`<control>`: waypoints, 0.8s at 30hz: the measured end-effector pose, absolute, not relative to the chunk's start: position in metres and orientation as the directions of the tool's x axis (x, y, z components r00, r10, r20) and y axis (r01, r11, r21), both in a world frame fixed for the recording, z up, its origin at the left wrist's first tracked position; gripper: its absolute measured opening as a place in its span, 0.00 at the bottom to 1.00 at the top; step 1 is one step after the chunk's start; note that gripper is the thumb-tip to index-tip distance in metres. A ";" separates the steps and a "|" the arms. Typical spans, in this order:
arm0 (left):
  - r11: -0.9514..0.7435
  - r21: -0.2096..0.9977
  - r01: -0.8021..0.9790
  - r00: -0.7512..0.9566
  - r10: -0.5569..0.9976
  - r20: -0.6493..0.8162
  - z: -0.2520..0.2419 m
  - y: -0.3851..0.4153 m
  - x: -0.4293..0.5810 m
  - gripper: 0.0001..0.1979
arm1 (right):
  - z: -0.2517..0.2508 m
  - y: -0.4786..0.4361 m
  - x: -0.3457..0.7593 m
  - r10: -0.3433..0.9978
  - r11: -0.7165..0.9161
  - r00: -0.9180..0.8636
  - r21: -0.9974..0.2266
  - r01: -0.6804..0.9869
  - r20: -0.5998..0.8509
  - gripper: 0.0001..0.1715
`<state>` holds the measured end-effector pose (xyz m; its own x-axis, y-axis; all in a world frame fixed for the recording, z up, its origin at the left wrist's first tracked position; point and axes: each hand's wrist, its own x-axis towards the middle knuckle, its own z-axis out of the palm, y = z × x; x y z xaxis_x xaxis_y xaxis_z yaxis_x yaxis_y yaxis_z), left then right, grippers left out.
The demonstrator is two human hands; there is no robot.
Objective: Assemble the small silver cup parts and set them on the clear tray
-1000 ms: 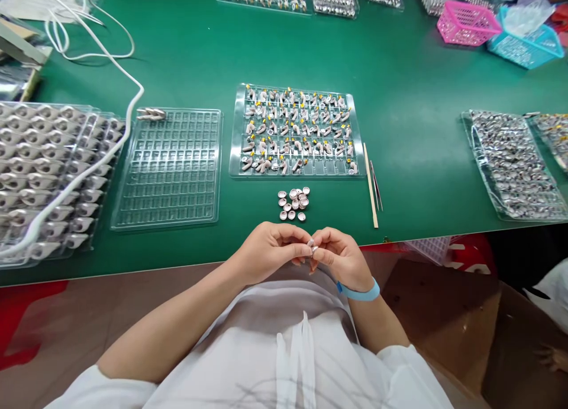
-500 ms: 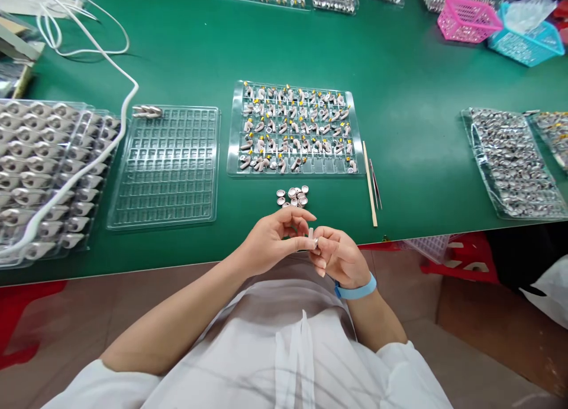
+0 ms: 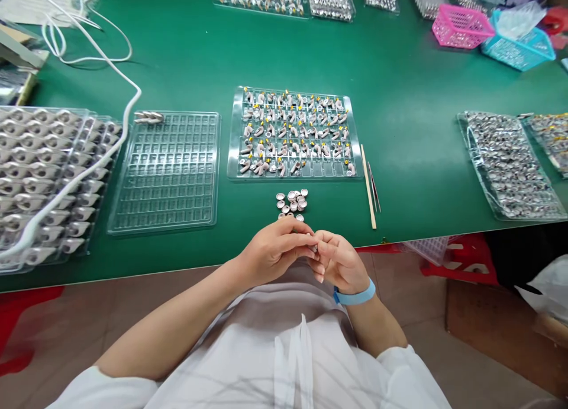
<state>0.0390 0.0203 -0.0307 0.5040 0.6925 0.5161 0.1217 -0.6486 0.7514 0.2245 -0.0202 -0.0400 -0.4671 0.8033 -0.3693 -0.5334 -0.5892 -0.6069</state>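
My left hand [image 3: 276, 252] and my right hand [image 3: 344, 262] meet at the table's front edge, fingertips touching. Both are closed in a pinch around a small shiny metal part [image 3: 314, 248], mostly hidden by the fingers. Just beyond my left hand lies a loose group of small round metal caps [image 3: 293, 202], the nearest ones close to my knuckles. Farther back, a clear plastic tray [image 3: 328, 171] carries rows of small curved grey pieces with yellow tips. Several pockets in its front row hold nothing.
Right of the tray lie a flat wooden stick [image 3: 368, 187] and tweezers [image 3: 374, 187]. An almost bare clear tray [image 3: 164, 213] and stacked trays of grey parts [image 3: 39, 172] stand left, crossed by a white cable [image 3: 95, 157]. Pink [image 3: 461, 27] and blue baskets [image 3: 517, 48] stand back right.
My left fingers have folded down over the small part, covering more of it, including the pale stem seen before. The view has shifted slightly, showing more of the round caps.
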 end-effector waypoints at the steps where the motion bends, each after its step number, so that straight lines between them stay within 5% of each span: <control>1: -0.641 0.758 0.121 0.485 0.704 0.518 -0.031 0.019 0.040 0.09 | -0.040 -0.021 0.225 0.812 -0.577 -0.457 -0.616 -0.537 -0.362 0.16; 8: -0.614 0.778 0.132 0.415 0.748 0.519 -0.034 0.014 0.043 0.09 | -0.042 -0.026 0.217 0.936 -0.352 -0.188 -0.776 -0.523 -0.297 0.15; 15: -0.557 0.801 0.218 0.347 0.812 0.470 -0.039 0.009 0.045 0.08 | -0.042 -0.035 0.210 0.987 -0.120 0.075 -0.959 -0.256 -0.144 0.07; 24: -0.507 0.846 0.163 0.302 0.842 0.447 -0.036 0.006 0.043 0.08 | -0.037 -0.036 0.221 0.992 0.127 -0.012 -0.989 0.073 0.127 0.10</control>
<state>0.0428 0.0063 -0.0359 0.3019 0.8422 0.4468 0.1628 -0.5073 0.8463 0.2213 -0.0363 -0.0365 -0.0116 0.9919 0.1267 0.0735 0.1272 -0.9892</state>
